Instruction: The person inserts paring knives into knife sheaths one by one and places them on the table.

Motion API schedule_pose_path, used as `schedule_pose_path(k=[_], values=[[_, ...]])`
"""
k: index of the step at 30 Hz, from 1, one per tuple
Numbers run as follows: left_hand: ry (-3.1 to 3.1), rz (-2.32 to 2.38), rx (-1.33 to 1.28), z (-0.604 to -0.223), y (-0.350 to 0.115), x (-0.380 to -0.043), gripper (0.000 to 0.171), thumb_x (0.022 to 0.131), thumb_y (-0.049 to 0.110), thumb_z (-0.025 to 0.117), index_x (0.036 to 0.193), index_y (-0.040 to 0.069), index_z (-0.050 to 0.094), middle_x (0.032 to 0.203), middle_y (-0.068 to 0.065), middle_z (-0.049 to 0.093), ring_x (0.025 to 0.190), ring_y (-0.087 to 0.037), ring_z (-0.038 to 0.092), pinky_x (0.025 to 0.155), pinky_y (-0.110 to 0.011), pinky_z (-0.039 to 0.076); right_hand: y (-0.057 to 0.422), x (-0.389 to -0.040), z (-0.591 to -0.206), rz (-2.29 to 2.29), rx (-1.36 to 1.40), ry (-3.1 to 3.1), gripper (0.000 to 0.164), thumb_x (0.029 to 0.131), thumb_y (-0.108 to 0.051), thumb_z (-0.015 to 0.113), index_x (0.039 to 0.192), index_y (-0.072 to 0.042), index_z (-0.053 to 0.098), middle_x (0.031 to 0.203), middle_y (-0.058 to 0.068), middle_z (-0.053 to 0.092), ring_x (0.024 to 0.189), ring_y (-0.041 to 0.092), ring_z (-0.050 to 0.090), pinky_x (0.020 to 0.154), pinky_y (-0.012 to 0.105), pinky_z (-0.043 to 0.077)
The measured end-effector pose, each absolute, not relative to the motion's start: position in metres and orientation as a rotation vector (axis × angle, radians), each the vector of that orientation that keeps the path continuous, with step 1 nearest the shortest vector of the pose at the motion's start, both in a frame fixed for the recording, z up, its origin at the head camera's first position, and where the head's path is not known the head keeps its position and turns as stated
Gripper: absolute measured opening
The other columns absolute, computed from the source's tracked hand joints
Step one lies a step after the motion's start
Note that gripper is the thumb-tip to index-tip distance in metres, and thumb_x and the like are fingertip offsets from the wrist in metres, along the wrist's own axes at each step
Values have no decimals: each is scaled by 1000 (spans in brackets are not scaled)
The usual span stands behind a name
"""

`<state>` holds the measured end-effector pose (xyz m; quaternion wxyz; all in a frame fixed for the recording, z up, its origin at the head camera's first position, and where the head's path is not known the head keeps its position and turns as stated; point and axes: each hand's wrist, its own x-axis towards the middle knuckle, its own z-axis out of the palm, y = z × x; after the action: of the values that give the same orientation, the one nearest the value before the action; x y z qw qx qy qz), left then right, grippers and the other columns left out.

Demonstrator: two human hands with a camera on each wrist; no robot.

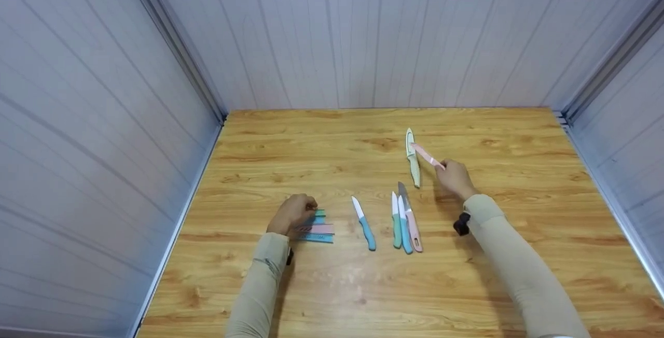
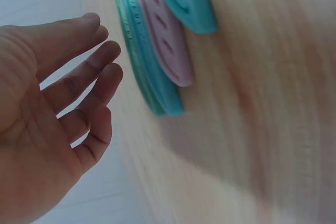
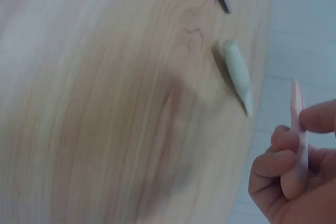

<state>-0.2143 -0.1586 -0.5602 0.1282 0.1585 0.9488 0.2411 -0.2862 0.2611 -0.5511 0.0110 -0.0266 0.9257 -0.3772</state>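
My right hand grips a small pink knife by its handle, the blade pointing up and left. In the right wrist view the thumb presses on one side of the pink handle and the fingers curl round the other. Beyond it, a cream knife lies with a cream sheath over its blade. My left hand hovers by a row of blade sheaths, its fingers loosely bent and holding nothing. The row has a pink sheath, a blue sheath and other blue and green ones.
A blue-handled knife lies bare at the middle of the wooden table. To its right, a green knife, another blue knife and a larger pink knife lie side by side. Pale panel walls enclose the table.
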Motion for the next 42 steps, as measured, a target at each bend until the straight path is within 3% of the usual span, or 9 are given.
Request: schedule_pose_path(k=[6,15,24,35,42], values=[[2732,742,397,-565,-161,-211,17,85,13,56,98,10,66,92,0,58,83,-17,54,71,-37,44,264,-300,-559,-1151,116,2867,32,90,-10,37,107,13,52,79,20,53,63,26,48,55,34,39],[2812,669,440,-571,-159,-210,14,85,10,58,95,11,67,86,1,57,79,-17,53,69,-36,44,261,-312,-572,-1141,312,2775,32,90,-8,35,106,13,51,97,26,53,85,32,50,76,44,40],[2818,638,413,-573,-157,-211,14,84,8,58,94,11,67,85,2,56,80,-16,53,71,-36,43,257,-313,-577,-1085,348,2727,30,89,-13,30,99,5,52,88,18,51,75,28,47,65,39,40],[2842,607,409,-573,-158,-212,8,83,11,60,89,12,65,81,2,51,76,-16,48,68,-35,41,249,-324,-580,-1078,296,2774,25,88,-13,41,102,4,54,94,20,53,86,33,48,76,45,38],[2836,630,435,-572,-159,-213,5,84,8,58,86,11,61,80,1,53,72,-15,47,64,-34,40,248,-330,-580,-1078,331,2757,23,90,-15,42,95,3,54,81,17,54,76,30,52,71,38,39]])
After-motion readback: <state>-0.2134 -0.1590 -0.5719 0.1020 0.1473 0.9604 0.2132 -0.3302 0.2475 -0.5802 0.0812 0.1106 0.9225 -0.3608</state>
